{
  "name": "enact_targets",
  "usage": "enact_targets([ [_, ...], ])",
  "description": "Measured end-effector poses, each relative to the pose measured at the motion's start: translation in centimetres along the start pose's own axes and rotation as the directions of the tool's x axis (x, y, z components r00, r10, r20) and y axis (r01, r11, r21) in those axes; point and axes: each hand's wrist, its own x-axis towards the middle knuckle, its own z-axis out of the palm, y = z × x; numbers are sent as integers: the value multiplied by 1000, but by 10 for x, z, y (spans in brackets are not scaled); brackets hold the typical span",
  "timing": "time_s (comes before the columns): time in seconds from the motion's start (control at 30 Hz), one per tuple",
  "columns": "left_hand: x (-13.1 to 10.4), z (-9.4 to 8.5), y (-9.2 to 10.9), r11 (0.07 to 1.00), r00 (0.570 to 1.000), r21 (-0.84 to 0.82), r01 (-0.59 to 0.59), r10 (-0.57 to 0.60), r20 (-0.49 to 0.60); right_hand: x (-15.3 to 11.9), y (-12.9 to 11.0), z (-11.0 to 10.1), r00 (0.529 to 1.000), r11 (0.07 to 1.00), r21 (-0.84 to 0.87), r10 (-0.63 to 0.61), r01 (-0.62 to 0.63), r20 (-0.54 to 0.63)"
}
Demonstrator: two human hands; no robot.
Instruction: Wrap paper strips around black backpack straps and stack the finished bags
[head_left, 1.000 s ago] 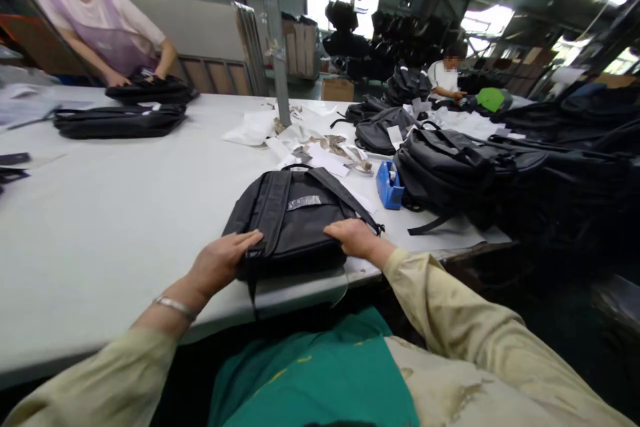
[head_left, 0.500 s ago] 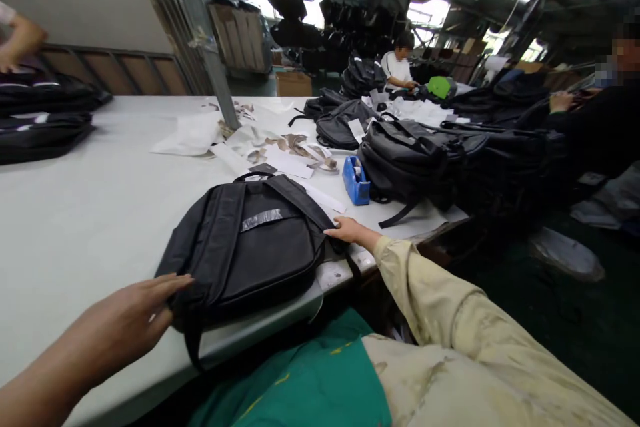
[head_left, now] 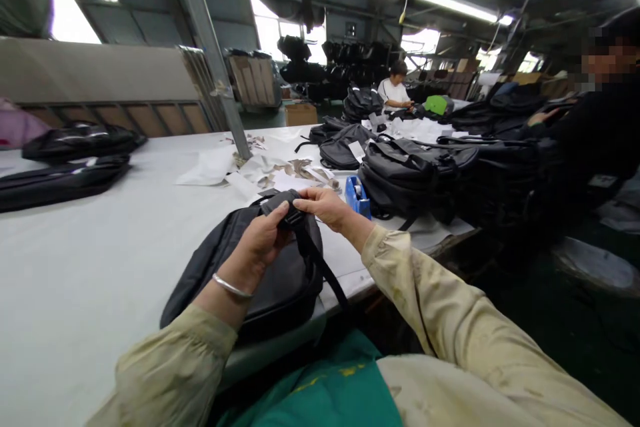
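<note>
A black backpack (head_left: 235, 260) lies at the near edge of the white table (head_left: 90, 267), its lower end overhanging. My left hand (head_left: 260, 243) and my right hand (head_left: 325, 205) meet above its top end. Both pinch a black strap (head_left: 313, 250) there, lifted off the bag, and the strap trails down over the table's edge toward my body. A thin bangle sits on my left wrist.
A blue tape dispenser (head_left: 357, 195) stands just right of my hands. Beyond it sits a pile of black backpacks (head_left: 420, 170), with paper scraps (head_left: 280, 170) around a metal post (head_left: 210, 53). Two flat black bags (head_left: 65, 173) lie far left. A seated person (head_left: 595, 120) is at right, another far back.
Both hands left the bag's lower corners, came together at its top end and took hold of the strap. The view swung right, putting the bags at the left farther off.
</note>
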Motion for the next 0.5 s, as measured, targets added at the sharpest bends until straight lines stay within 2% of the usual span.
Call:
enact_targets([
  [0.07,1,2,15,998,996,32,-54,56,-66,-17,6,4,997,999,-49,-24,20,-79],
  [0.13,0,1,25,994,993,82,-72,79,-87,-40,20,11,987,996,-84,23,-37,-160],
  [0.2,-1,-1,28,992,991,105,-67,78,-108,-66,38,24,983,992,-52,104,-113,-150],
  [0.3,-1,0,21,993,986,105,-59,74,-148,-95,60,43,976,973,141,196,-182,-92],
  [0.4,-1,4,8,996,991,86,-19,30,-132,-98,66,50,956,946,265,236,-186,-172],
  [0.5,-2,7,-1,998,995,59,17,-11,-96,-82,58,44,951,962,205,224,-181,-212],
])
